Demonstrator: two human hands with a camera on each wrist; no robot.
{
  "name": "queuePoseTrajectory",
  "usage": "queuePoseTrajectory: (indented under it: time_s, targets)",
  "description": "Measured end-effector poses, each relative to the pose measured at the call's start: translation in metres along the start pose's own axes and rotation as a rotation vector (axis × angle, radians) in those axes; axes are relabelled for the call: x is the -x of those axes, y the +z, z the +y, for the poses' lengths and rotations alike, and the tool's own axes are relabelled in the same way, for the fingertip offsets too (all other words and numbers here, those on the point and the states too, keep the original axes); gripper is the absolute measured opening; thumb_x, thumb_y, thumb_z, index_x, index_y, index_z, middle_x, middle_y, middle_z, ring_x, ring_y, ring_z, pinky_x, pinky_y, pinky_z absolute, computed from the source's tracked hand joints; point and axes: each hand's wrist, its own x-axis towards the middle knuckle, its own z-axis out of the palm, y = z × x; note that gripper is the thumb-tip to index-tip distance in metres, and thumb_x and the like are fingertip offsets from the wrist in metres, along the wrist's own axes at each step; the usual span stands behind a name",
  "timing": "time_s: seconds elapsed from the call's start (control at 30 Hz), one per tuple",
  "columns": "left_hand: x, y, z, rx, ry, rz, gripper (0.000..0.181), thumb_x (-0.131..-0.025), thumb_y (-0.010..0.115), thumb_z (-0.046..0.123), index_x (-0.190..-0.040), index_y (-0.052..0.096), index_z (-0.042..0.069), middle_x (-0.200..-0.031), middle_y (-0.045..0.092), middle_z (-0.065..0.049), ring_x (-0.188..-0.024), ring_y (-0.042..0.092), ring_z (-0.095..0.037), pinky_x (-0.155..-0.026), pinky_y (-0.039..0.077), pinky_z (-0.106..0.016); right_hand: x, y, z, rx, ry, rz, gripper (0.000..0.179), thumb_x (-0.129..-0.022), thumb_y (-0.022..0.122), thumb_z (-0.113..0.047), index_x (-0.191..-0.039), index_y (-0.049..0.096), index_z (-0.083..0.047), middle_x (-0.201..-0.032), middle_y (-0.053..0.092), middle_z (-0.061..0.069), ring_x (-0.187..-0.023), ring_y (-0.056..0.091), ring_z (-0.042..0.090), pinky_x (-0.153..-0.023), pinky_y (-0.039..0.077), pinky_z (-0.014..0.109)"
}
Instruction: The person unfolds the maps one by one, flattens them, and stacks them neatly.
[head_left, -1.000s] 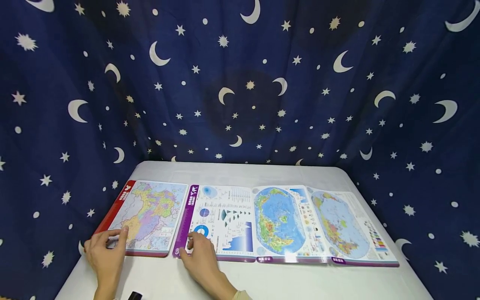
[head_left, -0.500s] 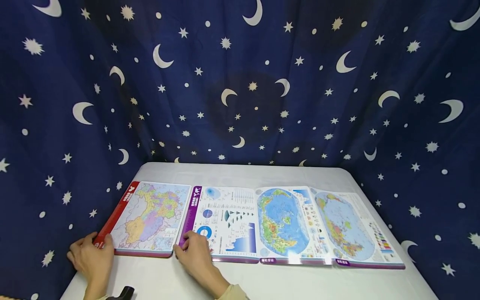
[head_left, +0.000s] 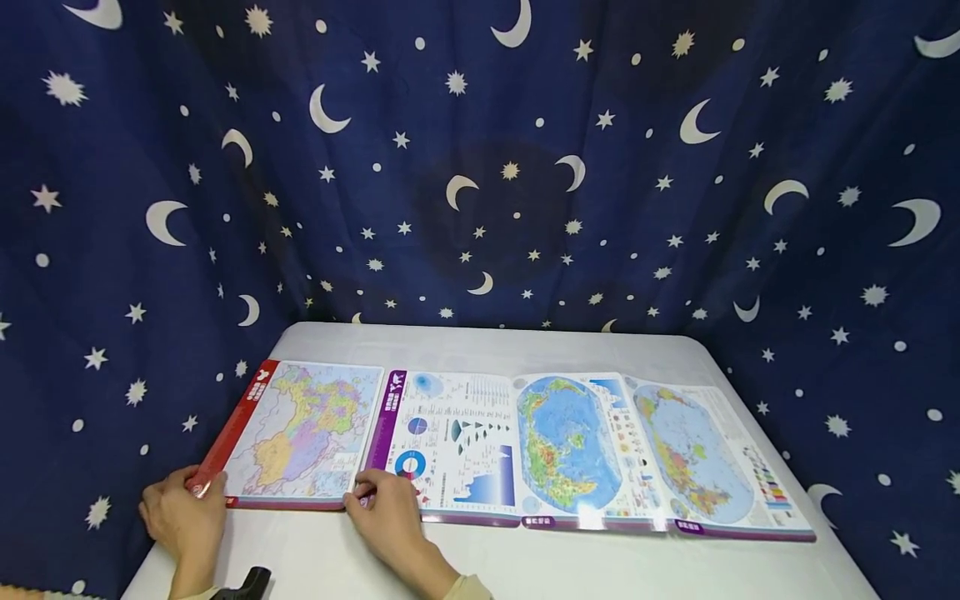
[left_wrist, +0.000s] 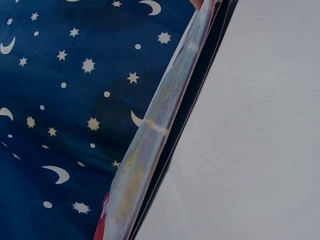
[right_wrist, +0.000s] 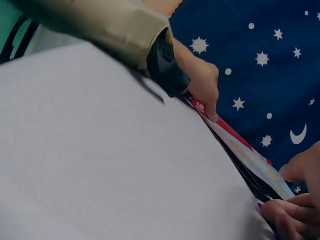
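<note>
A folding map of China (head_left: pixel 307 433) with a red left border lies at the table's left side. My left hand (head_left: pixel 183 517) holds its near left corner, thumb on top. At its near right corner, my right hand (head_left: pixel 390 512) has curled fingers, thumb and fingers pinching the edge in the right wrist view. Just to the right, a world map (head_left: pixel 465 450) with a purple border lies unfolded in several panels, its near left corner partly hidden by the right hand. The left wrist view shows the map of China (left_wrist: pixel 150 135) edge-on, its layers slightly apart.
The white table (head_left: pixel 570 567) has rounded far corners. A dark blue curtain (head_left: pixel 420 200) with moons and stars surrounds it. A black device (head_left: pixel 251 583) sits at the left wrist. Glare shows on the world map's middle panel.
The left hand has moved left, from over the map of China to its red near left corner. The right hand has shifted slightly left to the corner between the two maps.
</note>
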Motion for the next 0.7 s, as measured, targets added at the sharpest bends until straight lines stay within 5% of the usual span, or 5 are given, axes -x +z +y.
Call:
queuePoseTrajectory:
  time_s: [0.27, 0.5, 0.7]
  targets:
    - [-0.0001, -0.0068, 0.0004, 0.051, -0.107, -0.024, 0.034, -0.091, 0.074, 0.005, -0.118, 0.062, -0.012, -0.118, 0.051, -0.039, -0.118, 0.045, -0.059, -0.097, 0.027, -0.068, 0.0018, 0.0009, 0.0038, -0.305, 0.123, 0.006, 0.024, -0.086, 0.086, -0.015, -0.108, 0.078, -0.006, -0.081, 0.074, -0.011, -0.061, 0.061, -0.005, -0.059, 0.051, 0.015]
    - [0.0033, -0.0092, -0.0035, 0.057, -0.065, -0.037, 0.028, -0.092, 0.074, 0.008, -0.111, 0.064, -0.010, -0.109, 0.064, -0.040, -0.104, 0.051, -0.059, -0.090, 0.027, -0.065, 0.0036, 0.0038, 0.0079, -0.382, 0.146, 0.028, 0.022, -0.086, 0.088, -0.015, -0.104, 0.076, -0.010, -0.082, 0.075, -0.007, -0.062, 0.066, 0.000, -0.060, 0.054, 0.017]
    - [0.0055, -0.0095, -0.0042, 0.043, -0.011, -0.049, 0.027, -0.091, 0.076, 0.008, -0.108, 0.067, -0.011, -0.106, 0.065, -0.041, -0.099, 0.052, -0.060, -0.084, 0.029, -0.062, 0.0004, 0.0016, 0.0103, -0.561, 0.174, 0.019, 0.017, -0.087, 0.085, -0.007, -0.101, 0.076, -0.002, -0.083, 0.078, 0.006, -0.066, 0.075, 0.011, -0.062, 0.059, 0.023]
